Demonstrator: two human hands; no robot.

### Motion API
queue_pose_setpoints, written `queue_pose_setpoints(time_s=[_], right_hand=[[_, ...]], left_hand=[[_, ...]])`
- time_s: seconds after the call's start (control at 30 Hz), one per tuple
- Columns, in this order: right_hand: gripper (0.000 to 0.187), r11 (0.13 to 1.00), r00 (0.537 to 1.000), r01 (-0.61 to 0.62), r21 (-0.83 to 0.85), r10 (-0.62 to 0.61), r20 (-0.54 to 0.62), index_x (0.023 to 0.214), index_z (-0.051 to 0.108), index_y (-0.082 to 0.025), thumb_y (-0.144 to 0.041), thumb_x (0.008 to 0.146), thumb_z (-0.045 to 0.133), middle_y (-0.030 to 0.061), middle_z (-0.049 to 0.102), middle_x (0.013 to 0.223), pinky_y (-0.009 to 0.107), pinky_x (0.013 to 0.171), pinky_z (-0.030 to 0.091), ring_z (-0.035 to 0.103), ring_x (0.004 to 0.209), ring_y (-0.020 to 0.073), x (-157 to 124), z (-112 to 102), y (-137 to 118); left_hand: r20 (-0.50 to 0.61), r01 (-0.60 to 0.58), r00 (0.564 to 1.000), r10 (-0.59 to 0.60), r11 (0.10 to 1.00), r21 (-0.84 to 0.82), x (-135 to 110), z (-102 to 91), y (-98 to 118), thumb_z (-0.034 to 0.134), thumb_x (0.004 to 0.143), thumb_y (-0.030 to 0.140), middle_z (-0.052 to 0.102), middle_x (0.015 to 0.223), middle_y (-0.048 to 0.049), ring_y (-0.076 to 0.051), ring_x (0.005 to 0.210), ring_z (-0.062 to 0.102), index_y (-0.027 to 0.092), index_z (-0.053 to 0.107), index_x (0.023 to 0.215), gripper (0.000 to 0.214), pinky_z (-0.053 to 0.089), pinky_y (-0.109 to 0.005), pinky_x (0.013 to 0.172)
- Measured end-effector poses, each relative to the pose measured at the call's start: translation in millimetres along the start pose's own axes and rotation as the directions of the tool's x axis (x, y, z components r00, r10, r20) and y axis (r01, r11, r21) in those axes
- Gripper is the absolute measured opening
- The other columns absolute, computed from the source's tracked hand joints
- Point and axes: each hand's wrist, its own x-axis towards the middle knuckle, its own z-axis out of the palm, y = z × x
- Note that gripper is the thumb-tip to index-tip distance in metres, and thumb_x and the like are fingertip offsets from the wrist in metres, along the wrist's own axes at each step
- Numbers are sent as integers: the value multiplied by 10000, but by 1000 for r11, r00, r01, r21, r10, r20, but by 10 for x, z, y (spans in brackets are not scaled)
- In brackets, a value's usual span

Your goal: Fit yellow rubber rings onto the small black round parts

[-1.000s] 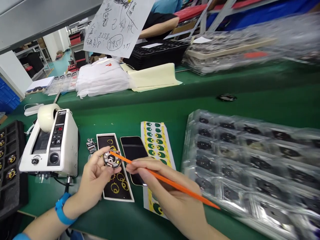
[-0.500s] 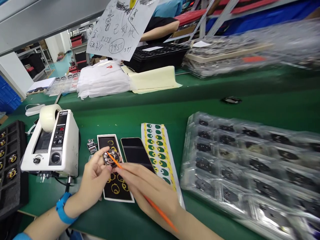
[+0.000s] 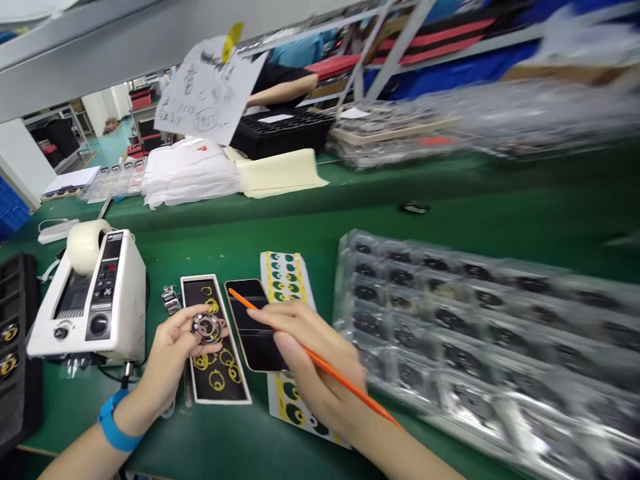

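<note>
My left hand (image 3: 170,360) pinches a small round metal part (image 3: 207,327) by its rim, holding it above a black card with yellow stickers (image 3: 216,373). My right hand (image 3: 310,360) grips a thin orange stick (image 3: 320,363). The stick's tip points up and left over a black phone-like slab (image 3: 253,333), a little to the right of the round part and not touching it. A sheet of green and yellow stickers (image 3: 284,277) lies under my right hand.
A white tape dispenser (image 3: 87,300) stands at the left, beside a black foam tray (image 3: 15,347) of parts. Clear plastic trays of dark parts (image 3: 475,320) fill the right. Stacked white and cream sheets (image 3: 225,173) lie at the back, where another person's arm (image 3: 280,90) reaches.
The orange stick's tip has lifted off the round part and moved right, over the black slab. The view has swung a little to the right.
</note>
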Motion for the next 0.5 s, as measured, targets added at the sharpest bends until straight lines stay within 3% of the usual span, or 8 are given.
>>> queue_pose_setpoints(time_s=[0.13, 0.17, 0.2, 0.27, 0.3, 0.4, 0.5], right_hand=[[232, 925, 985, 157, -347, -174, -18, 876, 629, -204, -101, 922, 426, 82, 657, 863, 400, 746, 545, 645, 813, 227, 131, -208, 125], [230, 897, 986, 154, -414, -166, 6, 843, 615, -208, -102, 921, 426, 77, 661, 839, 397, 731, 540, 644, 784, 226, 179, -319, 216], [231, 877, 993, 113, -467, -108, 37, 834, 610, -210, -108, 924, 422, 69, 661, 812, 376, 691, 532, 641, 743, 219, 230, -459, 335], [201, 812, 984, -106, -574, 170, 60, 901, 632, -201, -159, 943, 439, 53, 654, 771, 294, 529, 460, 616, 625, 188, 328, -810, 644], [185, 749, 950, -207, -630, 307, 52, 947, 646, -202, -200, 949, 461, 54, 669, 832, 276, 531, 446, 632, 655, 183, 369, -1002, 823], [363, 631, 883, -310, -711, 469, 30, 814, 668, -161, -350, 998, 418, 42, 626, 775, 241, 516, 389, 631, 659, 154, 433, -1516, 1364], [343, 487, 749, -418, -767, 662, 12, 792, 643, -140, -373, 1001, 503, -11, 593, 725, 232, 596, 482, 623, 673, 127, 407, -1774, 1807]], left_hand=[[18, 4, 1000, -5, 997, 73, 20, -43, -23, 793, 704, 328, 759, 970, -93, -285, 955, 728, 156, 690, 1069, 417, 598, -364, 818], [23, 6, 1000, -8, 996, 83, 27, -55, -27, 803, 705, 350, 759, 975, -92, -287, 965, 726, 159, 689, 1078, 434, 597, -368, 828], [30, 9, 999, -12, 996, 88, 32, -65, -30, 811, 705, 360, 759, 985, -93, -290, 976, 724, 163, 689, 1089, 449, 595, -372, 841], [51, 17, 998, -21, 996, 87, 34, -76, -32, 814, 711, 352, 755, 1024, -96, -294, 1006, 715, 174, 688, 1115, 460, 582, -382, 877], [61, 17, 998, -21, 997, 78, 31, -78, -35, 811, 714, 344, 751, 1048, -98, -296, 1015, 712, 181, 689, 1123, 457, 575, -386, 891], [70, 0, 998, -3, 999, 49, 24, -72, -53, 802, 718, 336, 746, 1066, -98, -301, 1014, 712, 194, 699, 1111, 430, 573, -386, 883], [61, -9, 998, 7, 999, 42, 42, -72, -82, 797, 714, 337, 749, 1013, -91, -308, 997, 716, 190, 714, 1080, 403, 576, -398, 871]])
